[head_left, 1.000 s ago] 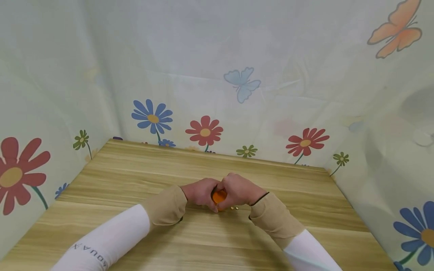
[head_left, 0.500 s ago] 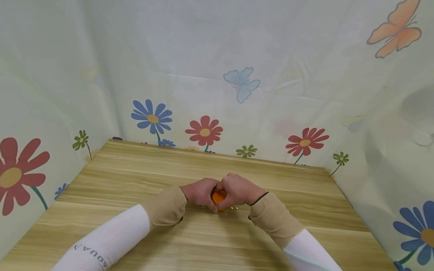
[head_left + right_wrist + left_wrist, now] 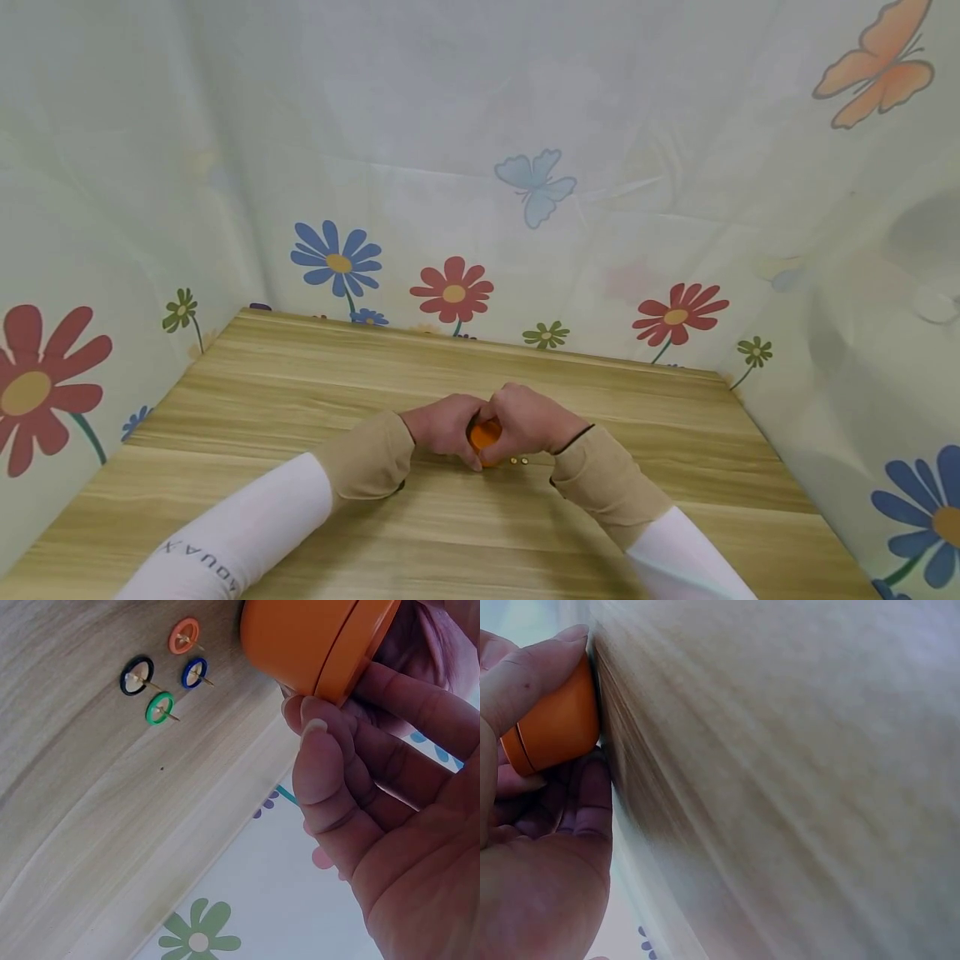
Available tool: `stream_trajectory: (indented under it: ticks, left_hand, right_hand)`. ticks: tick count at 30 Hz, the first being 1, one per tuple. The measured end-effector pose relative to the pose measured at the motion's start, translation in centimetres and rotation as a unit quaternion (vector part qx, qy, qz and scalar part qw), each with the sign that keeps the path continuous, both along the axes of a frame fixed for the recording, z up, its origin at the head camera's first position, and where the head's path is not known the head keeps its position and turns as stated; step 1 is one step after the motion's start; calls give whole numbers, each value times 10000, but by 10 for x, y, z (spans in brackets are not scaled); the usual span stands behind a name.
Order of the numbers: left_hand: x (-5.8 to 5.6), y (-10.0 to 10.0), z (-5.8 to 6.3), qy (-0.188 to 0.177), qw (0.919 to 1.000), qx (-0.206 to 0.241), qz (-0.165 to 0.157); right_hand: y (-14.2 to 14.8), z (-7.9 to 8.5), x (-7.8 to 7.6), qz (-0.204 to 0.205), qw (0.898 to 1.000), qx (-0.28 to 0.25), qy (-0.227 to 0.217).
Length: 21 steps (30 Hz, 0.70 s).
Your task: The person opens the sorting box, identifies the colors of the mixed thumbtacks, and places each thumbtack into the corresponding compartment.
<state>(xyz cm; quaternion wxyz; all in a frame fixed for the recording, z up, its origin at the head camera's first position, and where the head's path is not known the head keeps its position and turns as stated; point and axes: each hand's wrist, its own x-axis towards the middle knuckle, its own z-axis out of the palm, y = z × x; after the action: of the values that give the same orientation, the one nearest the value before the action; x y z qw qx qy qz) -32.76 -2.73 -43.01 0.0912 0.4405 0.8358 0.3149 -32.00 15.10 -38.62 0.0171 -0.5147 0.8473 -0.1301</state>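
Observation:
A small round orange container (image 3: 486,435) with a seam below its lid (image 3: 358,652) stands on the wooden table between both hands. My left hand (image 3: 447,423) grips its lower part, the thumb along one side and fingers curled at the other. From the right, my right hand (image 3: 528,419) curls round the lid, fingertips close to the seam in the right wrist view. Beside the container lie several thumbtacks, points upward: an orange one (image 3: 184,636), a black one (image 3: 137,675), a blue one (image 3: 194,673) and a green one (image 3: 159,709). The container's contents are hidden.
The wood-grain table (image 3: 360,367) reaches back to a white curtain (image 3: 420,200) printed with flowers and butterflies. Curtain also hangs along both sides. White and tan sleeves (image 3: 367,458) cover the forearms over the table's near part.

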Motion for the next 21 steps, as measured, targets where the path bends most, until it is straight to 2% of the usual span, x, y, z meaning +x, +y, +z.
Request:
stream_trajectory:
  ticks: [13, 21]
  left_hand:
    - [-7, 0, -9, -41, 10000, 66, -1]
    - [-7, 0, -8, -61, 10000, 46, 6]
  right_hand:
    - [0, 1, -1, 34, 10000, -2, 66]
    - [0, 0, -2, 138, 9999, -45, 38]
